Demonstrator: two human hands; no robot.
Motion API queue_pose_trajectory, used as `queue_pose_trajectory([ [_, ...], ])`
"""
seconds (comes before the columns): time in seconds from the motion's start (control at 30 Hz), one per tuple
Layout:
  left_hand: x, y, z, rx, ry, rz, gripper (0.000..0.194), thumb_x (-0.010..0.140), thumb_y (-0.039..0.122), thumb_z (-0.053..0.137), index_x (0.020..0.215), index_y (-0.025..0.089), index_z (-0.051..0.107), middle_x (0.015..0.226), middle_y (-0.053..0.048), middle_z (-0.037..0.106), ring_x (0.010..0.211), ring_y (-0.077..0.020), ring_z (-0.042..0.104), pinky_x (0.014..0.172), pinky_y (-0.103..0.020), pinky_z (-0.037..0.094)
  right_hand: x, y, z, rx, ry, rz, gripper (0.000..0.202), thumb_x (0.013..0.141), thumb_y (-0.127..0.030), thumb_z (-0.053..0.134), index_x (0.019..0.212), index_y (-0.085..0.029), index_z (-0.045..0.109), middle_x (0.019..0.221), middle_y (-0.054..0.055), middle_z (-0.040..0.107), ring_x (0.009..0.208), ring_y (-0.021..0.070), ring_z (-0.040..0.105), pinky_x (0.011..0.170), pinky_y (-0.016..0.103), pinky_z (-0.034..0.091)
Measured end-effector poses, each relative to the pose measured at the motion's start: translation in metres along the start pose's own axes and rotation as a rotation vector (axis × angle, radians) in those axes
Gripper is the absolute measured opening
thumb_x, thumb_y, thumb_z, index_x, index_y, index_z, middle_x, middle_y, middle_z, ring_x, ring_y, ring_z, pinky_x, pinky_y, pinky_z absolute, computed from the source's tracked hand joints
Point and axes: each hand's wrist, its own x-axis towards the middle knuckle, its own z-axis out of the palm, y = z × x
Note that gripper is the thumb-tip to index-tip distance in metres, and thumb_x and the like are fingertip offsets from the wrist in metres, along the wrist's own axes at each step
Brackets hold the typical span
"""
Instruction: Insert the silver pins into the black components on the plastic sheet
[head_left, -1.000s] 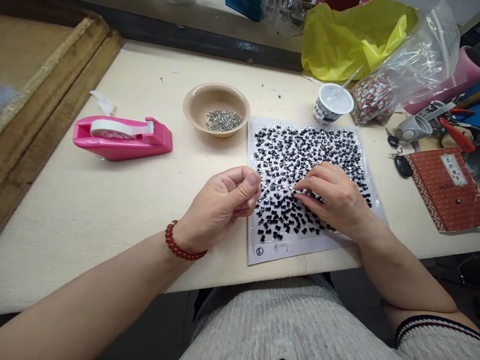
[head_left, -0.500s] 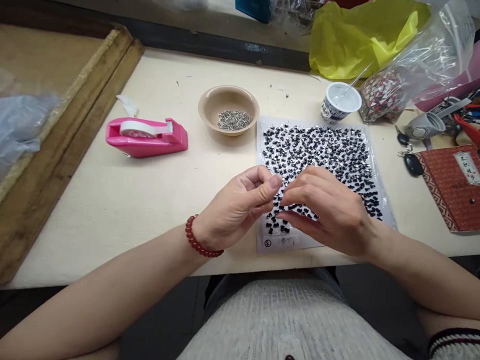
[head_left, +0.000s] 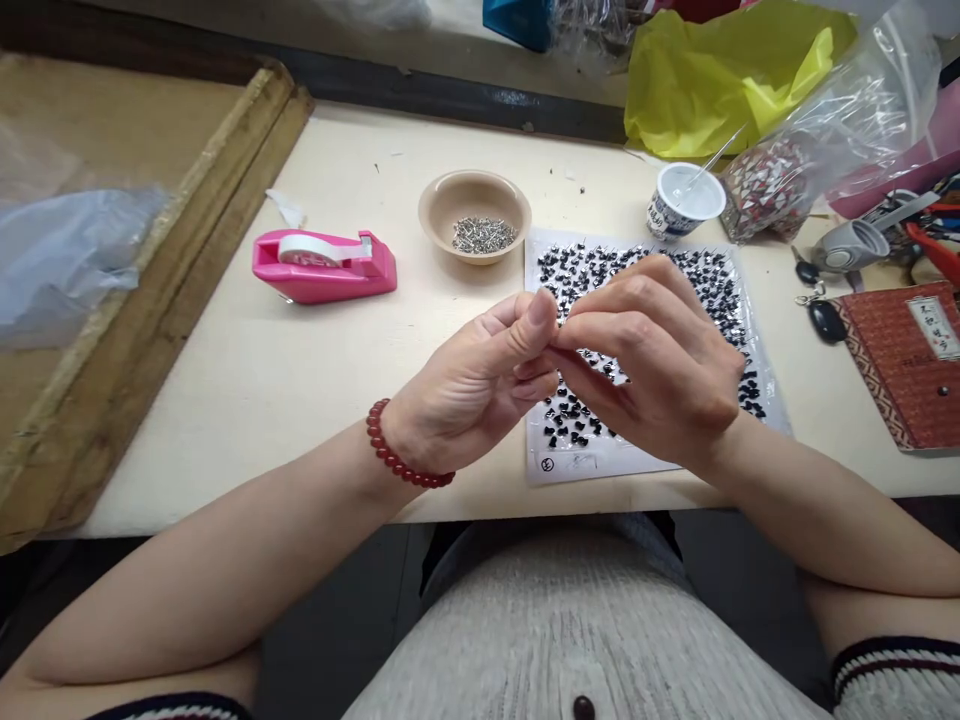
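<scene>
With the left hand and right hand pinched closed tip to tip, on what I cannot tell, small steady movements over the paper sheet seem best.

On the counter, the tape dispenser sits left of the bowl, which has pins in it. Right of the bowl and nearer the person lies the sheet, with pieces spread on it. Behind the sheet stands the cup, left of the plastic bag; the pouch lies right of the sheet.
</scene>
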Motion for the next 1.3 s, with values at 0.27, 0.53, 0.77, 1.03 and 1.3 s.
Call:
queue_pose_trajectory([
  [0.27, -0.004, -0.003, -0.009, 0.035, 0.047, -0.018, 0.037, 0.083, 0.033, 0.068, 0.059, 0.014, 0.048, 0.059, 0.005, 0.028, 0.053, -0.0076, 0.023, 0.045, -0.016, 0.028, -0.003, -0.002, 0.002, 0.097, 0.187, 0.025, 0.009, 0.085, -0.013, 0.058, 0.078, -0.019, 0.059, 0.072, 0.002, 0.064, 0.071, 0.0141, 0.059, 0.068, 0.034, 0.052],
  [0.53, 0.002, -0.014, -0.016, 0.019, 0.053, -0.042, 0.046, 0.067, 0.044, 0.080, 0.061, 0.015, 0.044, 0.055, 0.008, 0.029, 0.050, -0.0053, 0.020, 0.044, -0.017, 0.024, -0.007, 0.000, 0.013, 0.262, 0.117, 0.080, 0.005, 0.083, -0.013, 0.063, 0.086, -0.016, 0.061, 0.081, 0.004, 0.067, 0.079, 0.0150, 0.061, 0.070, 0.032, 0.051],
  [0.77, -0.002, -0.016, -0.025, 0.064, 0.060, -0.046, 0.043, 0.069, 0.041, 0.080, 0.062, 0.015, 0.046, 0.054, 0.007, 0.032, 0.049, -0.0052, 0.022, 0.045, -0.018, 0.022, -0.004, -0.005, 0.015, 0.228, 0.087, 0.080, 0.011, 0.089, -0.015, 0.053, 0.081, -0.020, 0.059, 0.077, 0.002, 0.066, 0.075, 0.0126, 0.061, 0.070, 0.031, 0.051],
  [1.03, -0.001, -0.003, -0.025, -0.025, 0.140, -0.024, 0.029, 0.094, 0.030, 0.050, 0.077, 0.010, 0.063, 0.062, 0.003, 0.038, 0.050, -0.0061, 0.030, 0.044, -0.017, 0.029, -0.015, 0.000, 0.010, 0.161, 0.018, 0.082, 0.010, 0.086, -0.013, 0.053, 0.078, -0.018, 0.054, 0.071, 0.002, 0.060, 0.071, 0.0133, 0.054, 0.067, 0.031, 0.044],
  [1.3, 0.000, 0.002, -0.027, 0.075, 0.270, 0.166, 0.020, 0.095, 0.006, 0.039, 0.091, 0.014, 0.058, 0.061, 0.003, 0.051, 0.045, -0.0043, 0.033, 0.042, -0.015, 0.027, -0.036, 0.004, 0.022, -0.114, -0.223, 0.109, 0.014, 0.086, -0.014, 0.054, 0.073, -0.018, 0.056, 0.067, -0.001, 0.060, 0.066, 0.0129, 0.051, 0.065, 0.032, 0.030],
])
